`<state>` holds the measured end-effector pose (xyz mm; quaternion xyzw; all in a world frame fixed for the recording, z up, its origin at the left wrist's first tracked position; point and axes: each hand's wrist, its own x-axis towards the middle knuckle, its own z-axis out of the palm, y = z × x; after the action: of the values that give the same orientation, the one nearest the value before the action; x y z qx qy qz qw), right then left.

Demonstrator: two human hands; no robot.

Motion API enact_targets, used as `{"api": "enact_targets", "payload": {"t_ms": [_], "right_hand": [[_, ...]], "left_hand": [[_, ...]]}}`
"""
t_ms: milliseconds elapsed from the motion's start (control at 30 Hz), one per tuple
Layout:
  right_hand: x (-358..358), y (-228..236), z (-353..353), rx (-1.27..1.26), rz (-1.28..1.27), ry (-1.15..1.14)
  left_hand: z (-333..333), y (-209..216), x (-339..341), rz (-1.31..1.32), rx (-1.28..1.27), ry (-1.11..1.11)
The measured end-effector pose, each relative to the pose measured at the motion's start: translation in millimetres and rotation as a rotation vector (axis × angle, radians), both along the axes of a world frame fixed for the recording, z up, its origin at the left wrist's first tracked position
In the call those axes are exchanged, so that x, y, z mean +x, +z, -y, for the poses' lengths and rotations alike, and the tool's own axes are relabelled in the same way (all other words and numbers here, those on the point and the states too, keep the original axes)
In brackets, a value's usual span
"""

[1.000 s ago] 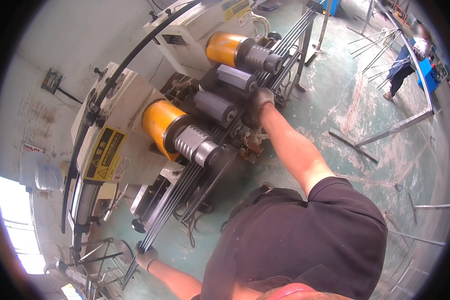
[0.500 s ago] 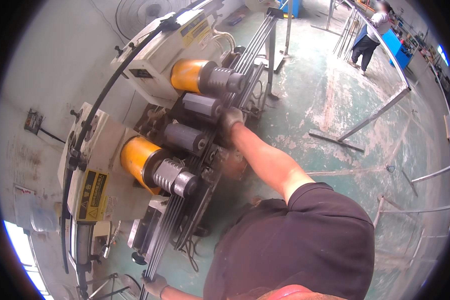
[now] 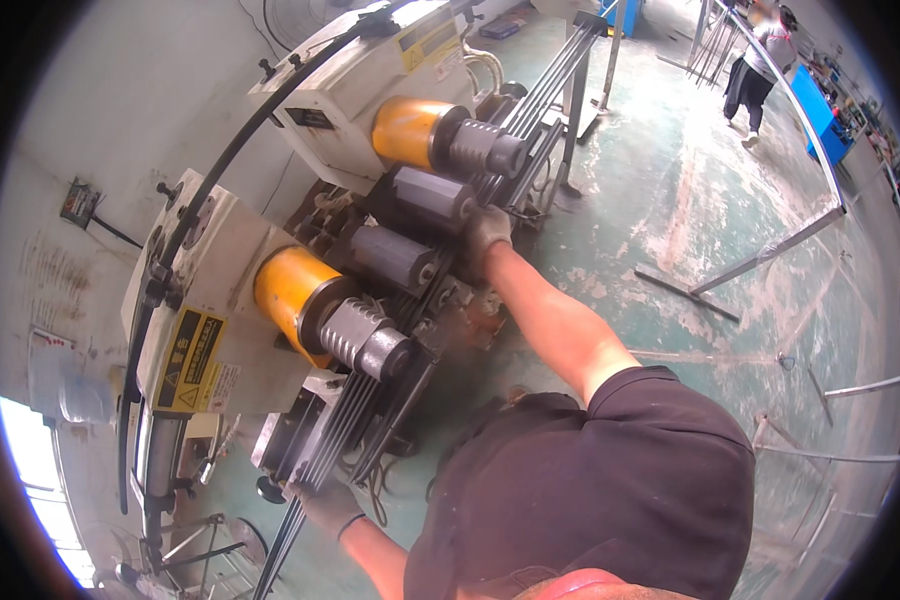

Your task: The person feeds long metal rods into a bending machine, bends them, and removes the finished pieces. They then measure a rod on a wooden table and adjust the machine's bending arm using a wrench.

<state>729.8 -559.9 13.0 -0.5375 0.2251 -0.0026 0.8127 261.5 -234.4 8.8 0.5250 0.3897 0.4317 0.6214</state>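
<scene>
Several long thin metal rods (image 3: 345,425) run side by side slantwise across the picture, passing beneath the grooved steel rollers (image 3: 350,335) of a machine. At the near end my left hand (image 3: 327,506), in a pale work glove, is closed round the rods just beyond the machine's bed. Farther along, my right hand (image 3: 487,232), gloved too, is closed at the rods close to a dark faceted roller (image 3: 435,197). Its fingertips are partly hidden. A second dark roller (image 3: 392,257) lies between my two hands.
The machine's white housings (image 3: 210,290) carry yellow motor-like cylinders (image 3: 295,290) and a black hose (image 3: 210,190). A post-mounted support (image 3: 590,20) bears the rods' far end. Metal frames (image 3: 770,250) stand on the worn green floor. A person (image 3: 755,75) is at the far right.
My left hand has come closer to the machine along the rods. My right hand stays by the faceted roller. The view has shifted, and the far person's legs have changed position.
</scene>
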Motion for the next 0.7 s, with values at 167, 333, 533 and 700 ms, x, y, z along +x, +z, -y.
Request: {"api": "enact_targets", "payload": {"t_ms": [167,333,533,700], "right_hand": [[-13.5,19.9,-0.7,0.058,-0.008,0.051],[-12.3,31.9,14.0,0.065,-0.093,0.141],[-24.2,64.9,16.7,-0.107,-0.128,0.224],[-5.1,26.7,8.4,-0.016,-0.068,0.051]], "left_hand": [[23.5,8.6,14.9,-0.094,0.030,-0.060],[-13.8,3.6,-7.3,0.157,-0.273,-0.025],[-60.4,9.0,-39.5,0.494,-0.618,0.308],[-25.3,-5.0,-24.5,-0.427,0.438,0.002]]}}
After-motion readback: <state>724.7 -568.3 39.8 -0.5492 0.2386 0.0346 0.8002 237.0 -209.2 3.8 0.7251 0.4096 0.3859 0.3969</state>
